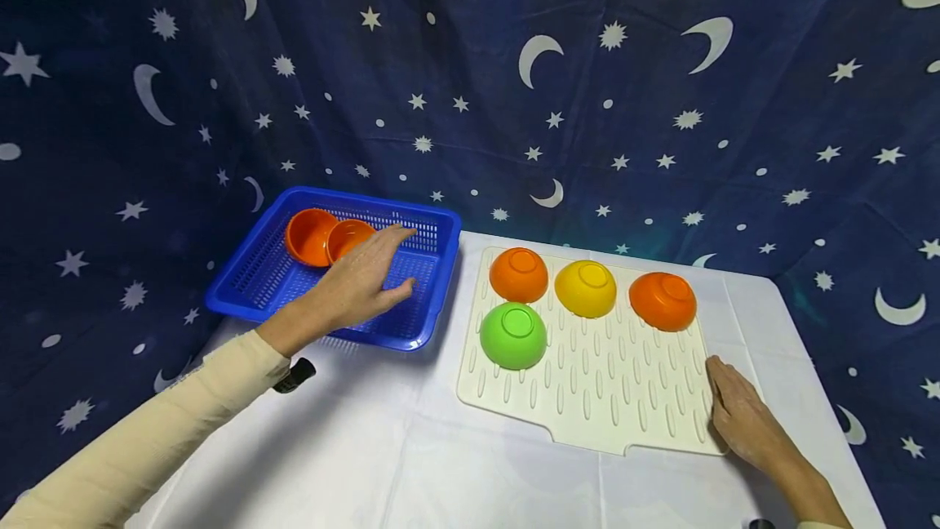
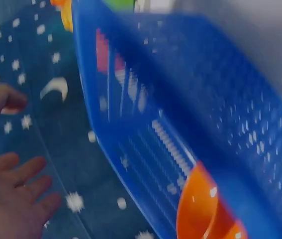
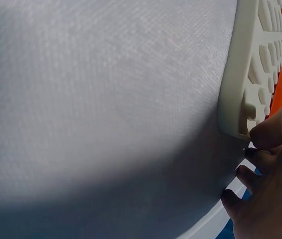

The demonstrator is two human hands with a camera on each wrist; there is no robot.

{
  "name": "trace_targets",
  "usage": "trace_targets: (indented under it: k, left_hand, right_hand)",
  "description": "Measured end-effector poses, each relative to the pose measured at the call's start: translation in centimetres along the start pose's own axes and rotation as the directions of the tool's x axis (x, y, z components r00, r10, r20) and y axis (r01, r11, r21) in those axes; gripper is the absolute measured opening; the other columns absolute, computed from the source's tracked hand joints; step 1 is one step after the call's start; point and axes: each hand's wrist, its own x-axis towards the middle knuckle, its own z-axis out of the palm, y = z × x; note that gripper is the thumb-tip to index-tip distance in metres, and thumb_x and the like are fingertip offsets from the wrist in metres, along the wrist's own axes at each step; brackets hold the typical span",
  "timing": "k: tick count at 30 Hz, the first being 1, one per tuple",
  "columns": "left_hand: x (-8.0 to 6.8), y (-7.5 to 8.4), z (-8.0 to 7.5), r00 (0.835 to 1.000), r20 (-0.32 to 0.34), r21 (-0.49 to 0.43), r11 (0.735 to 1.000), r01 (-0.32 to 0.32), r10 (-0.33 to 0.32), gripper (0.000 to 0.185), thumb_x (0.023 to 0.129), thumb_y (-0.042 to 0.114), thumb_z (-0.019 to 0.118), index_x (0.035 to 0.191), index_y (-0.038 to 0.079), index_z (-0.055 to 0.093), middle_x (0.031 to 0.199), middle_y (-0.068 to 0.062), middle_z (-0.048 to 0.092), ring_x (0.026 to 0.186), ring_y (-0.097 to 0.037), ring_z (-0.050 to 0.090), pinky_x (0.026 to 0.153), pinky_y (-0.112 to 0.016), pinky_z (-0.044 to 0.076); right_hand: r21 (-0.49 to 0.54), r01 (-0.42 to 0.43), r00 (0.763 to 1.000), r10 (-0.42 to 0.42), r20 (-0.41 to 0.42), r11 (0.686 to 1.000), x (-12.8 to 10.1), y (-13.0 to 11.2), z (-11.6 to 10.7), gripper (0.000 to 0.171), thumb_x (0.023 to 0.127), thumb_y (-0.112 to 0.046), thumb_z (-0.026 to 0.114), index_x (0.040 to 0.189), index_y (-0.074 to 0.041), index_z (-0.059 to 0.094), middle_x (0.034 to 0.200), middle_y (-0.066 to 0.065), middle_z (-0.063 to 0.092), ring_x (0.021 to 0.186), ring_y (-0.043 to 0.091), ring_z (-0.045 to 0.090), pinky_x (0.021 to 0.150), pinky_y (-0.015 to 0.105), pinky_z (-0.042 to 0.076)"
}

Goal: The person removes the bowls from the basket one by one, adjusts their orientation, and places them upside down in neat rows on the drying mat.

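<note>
My left hand (image 1: 363, 272) reaches over the blue basket (image 1: 264, 280) with fingers spread and holds nothing; in the left wrist view the left hand (image 2: 6, 189) is open beside the basket (image 2: 145, 124). Two orange bowls (image 1: 323, 237) lie in the basket's far corner, just beyond the fingertips; one orange bowl (image 2: 205, 209) shows close up. My right hand (image 1: 738, 411) rests flat on the near right edge of the cream drying mat (image 1: 602, 398). In the right wrist view the fingers (image 3: 267, 134) touch the mat's corner (image 3: 245, 94).
On the mat stand upside-down bowls: an orange one (image 1: 519, 274), a yellow one (image 1: 585, 288), another orange one (image 1: 662, 300) and a green one (image 1: 513, 335). A white cloth (image 1: 382, 447) covers the table. A dark blue star-and-moon curtain (image 1: 587, 88) hangs behind.
</note>
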Motion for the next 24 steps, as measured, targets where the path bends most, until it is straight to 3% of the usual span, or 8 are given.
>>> trace_targets:
  k: [5, 10, 16, 20, 24]
  left_hand:
    - [1.2, -2.5, -1.7, 0.987, 0.102, -0.114, 0.984, 0.137, -0.126, 0.081, 0.093, 0.027, 0.074, 0.156, 0.004, 0.029, 0.159, -0.020, 0.032, 0.147, -0.037, 0.028, 0.117, -0.058, 0.024]
    - [2.4, -5.0, -2.3, 0.966, 0.172, -0.121, 0.969, 0.215, -0.193, 0.088, 0.088, 0.026, 0.080, 0.156, 0.004, 0.028, 0.158, -0.020, 0.031, 0.144, -0.038, 0.028, 0.114, -0.059, 0.030]
    - [3.8, -7.3, -1.8, 0.926, 0.277, -0.026, 0.961, 0.275, -0.257, 0.105, 0.082, 0.025, 0.085, 0.158, -0.003, 0.019, 0.160, -0.029, 0.022, 0.147, -0.045, 0.019, 0.115, -0.063, 0.022]
    - [4.6, -8.0, -1.0, 0.882, 0.325, 0.097, 0.939, 0.329, -0.343, 0.122, 0.077, 0.038, 0.089, 0.158, -0.006, 0.009, 0.160, -0.033, 0.019, 0.147, -0.049, 0.017, 0.117, -0.062, 0.017]
    - [4.9, -8.4, -0.5, 0.835, 0.353, 0.249, 0.903, 0.350, -0.421, 0.129, 0.074, 0.047, 0.090, 0.155, -0.012, 0.009, 0.156, -0.039, 0.020, 0.144, -0.054, 0.017, 0.117, -0.062, 0.016]
  right_hand:
    - [0.003, -0.016, 0.999, 0.016, 0.037, 1.000, 0.1, 0.0, -0.3, 0.055, 0.111, -0.016, 0.028, 0.153, 0.017, 0.016, 0.153, 0.043, 0.020, 0.143, 0.058, 0.013, 0.120, 0.054, -0.001]
    - [0.008, -0.017, 0.999, 0.016, 0.052, 1.000, 0.1, 0.2, -0.5, 0.056, 0.111, -0.017, 0.029, 0.154, 0.016, 0.016, 0.155, 0.040, 0.019, 0.145, 0.057, 0.011, 0.120, 0.052, -0.004]
    - [0.034, -0.018, 0.998, 0.016, 0.068, 0.999, 0.1, 0.3, -0.5, 0.056, 0.110, -0.015, 0.032, 0.154, 0.015, 0.017, 0.157, 0.039, 0.018, 0.145, 0.056, 0.011, 0.119, 0.058, 0.000]
    - [0.038, -0.021, 0.998, 0.019, 0.058, 0.999, -0.1, 0.6, -0.5, 0.056, 0.109, -0.015, 0.032, 0.155, 0.014, 0.016, 0.158, 0.037, 0.018, 0.145, 0.056, 0.011, 0.119, 0.060, 0.001]
    - [0.034, -0.003, 1.000, 0.002, 0.026, 0.999, -0.3, 0.8, -0.3, 0.056, 0.109, -0.015, 0.034, 0.155, 0.012, 0.018, 0.157, 0.037, 0.020, 0.145, 0.055, 0.013, 0.120, 0.058, 0.001]
